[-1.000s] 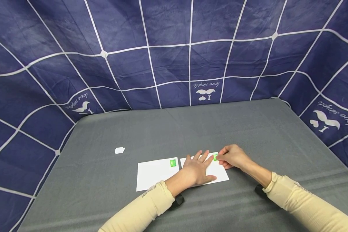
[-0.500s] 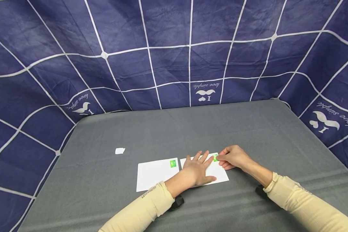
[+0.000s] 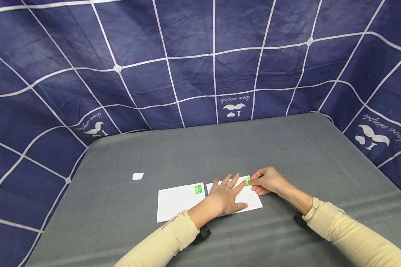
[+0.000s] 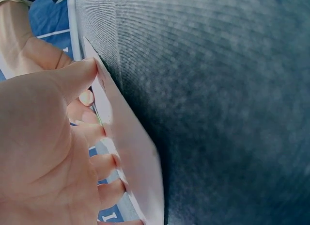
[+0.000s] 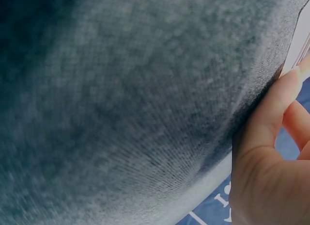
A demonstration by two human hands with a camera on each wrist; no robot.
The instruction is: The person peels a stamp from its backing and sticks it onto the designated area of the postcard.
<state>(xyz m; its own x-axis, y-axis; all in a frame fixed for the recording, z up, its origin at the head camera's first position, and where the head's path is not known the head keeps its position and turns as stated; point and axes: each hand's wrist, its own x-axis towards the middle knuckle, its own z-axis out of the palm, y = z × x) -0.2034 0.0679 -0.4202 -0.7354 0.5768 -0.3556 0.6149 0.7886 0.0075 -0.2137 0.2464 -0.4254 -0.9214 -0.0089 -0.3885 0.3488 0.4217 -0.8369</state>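
Observation:
Two white cards lie side by side near the front of the grey table. The left card carries a green sticker in its top right corner. My left hand lies flat, fingers straight, on the right card; its palm and the card's edge fill the left wrist view. My right hand has its fingers curled, and its fingertips pinch a second green sticker at that card's top right corner. The right wrist view shows only my right hand's fingers over grey cloth.
A small white paper scrap lies on the table to the left of the cards. A dark blue cloth with a white grid walls in the table at the back and both sides.

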